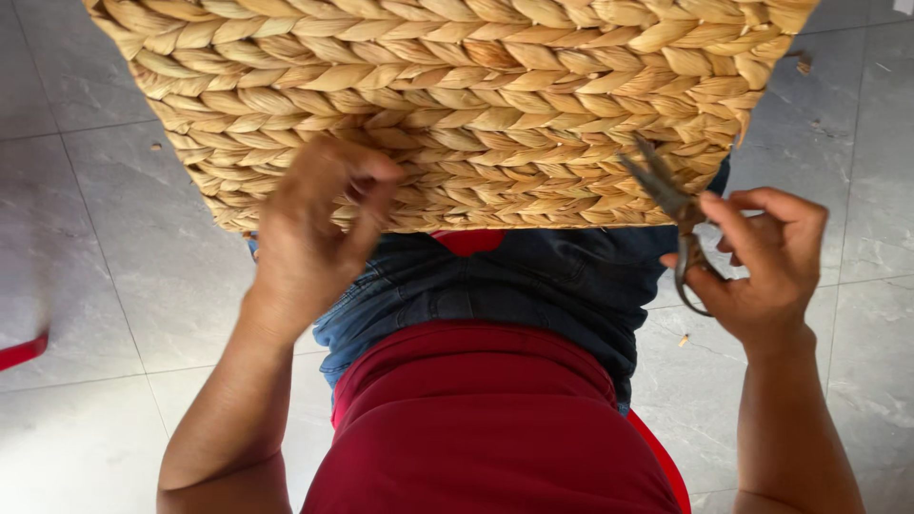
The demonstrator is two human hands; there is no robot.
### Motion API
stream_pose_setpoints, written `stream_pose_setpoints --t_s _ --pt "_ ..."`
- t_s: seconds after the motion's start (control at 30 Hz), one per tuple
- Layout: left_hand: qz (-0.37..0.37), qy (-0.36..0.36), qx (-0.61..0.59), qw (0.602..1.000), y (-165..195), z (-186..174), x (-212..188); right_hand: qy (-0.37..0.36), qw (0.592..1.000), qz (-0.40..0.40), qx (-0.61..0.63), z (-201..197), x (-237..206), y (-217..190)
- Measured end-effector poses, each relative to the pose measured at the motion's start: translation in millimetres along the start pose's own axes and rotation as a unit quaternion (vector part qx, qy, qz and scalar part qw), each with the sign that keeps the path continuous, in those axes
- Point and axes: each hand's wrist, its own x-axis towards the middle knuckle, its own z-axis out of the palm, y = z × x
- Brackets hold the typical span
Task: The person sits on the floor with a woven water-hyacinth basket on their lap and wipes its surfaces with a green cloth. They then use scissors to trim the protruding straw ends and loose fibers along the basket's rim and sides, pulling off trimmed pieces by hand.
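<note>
Resting across the person's lap, one woven basket (pixel 457 105) of braided straw-coloured fibre. Left hand (pixel 309 233): fingers curled, pressing against the basket's near lower edge, no firm grasp visible. Right hand (pixel 766 271): clenched around the handles of dark metal scissors (pixel 671 214), blades lying against the basket's right lower corner. Grey tiled floor (pixel 95 286) beneath.

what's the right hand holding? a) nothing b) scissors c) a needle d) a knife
b: the right hand has its fingers through the loops of metal scissors, blades pointing up at the woven basket, while the left hand rests on the basket's lower edge.
</note>
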Motion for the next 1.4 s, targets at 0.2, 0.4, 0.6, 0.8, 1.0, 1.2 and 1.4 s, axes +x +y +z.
stream_pose_setpoints --t_s 0.2,0.4,0.6,0.8,1.0,1.2,1.4 --pt "0.083 -0.023 0.090 0.992 8.1 36.2 -20.3 -0.074 0.996 -0.051 -0.030 7.3 11.5 -23.5" --pt "0.101 0.007 0.121 0.988 4.2 49.2 -16.2 -0.134 0.983 -0.101 -0.071 8.3 29.9 -47.5" --pt "0.112 -0.012 0.072 0.991 -0.5 42.3 -14.1 -0.143 0.976 -0.150 -0.070 15.4 42.5 -54.5" --pt "0.094 -0.010 0.067 0.993 -0.7 43.5 -13.5 -0.158 0.974 -0.157 -0.045 26.2 47.1 -61.0" --pt "0.074 -0.005 0.065 0.995 0.7 44.8 -12.6 -0.149 0.974 -0.171 -0.009 29.1 39.6 -62.9" --pt "0.036 0.031 0.039 0.998 -4.1 43.4 -13.0 -0.159 0.977 -0.140 0.034 34.5 21.6 -54.8" --pt "-0.070 0.016 -0.151 0.986 -15.9 -1.4 -42.5 -0.072 0.991 -0.034 0.112 29.3 6.6 -37.7"
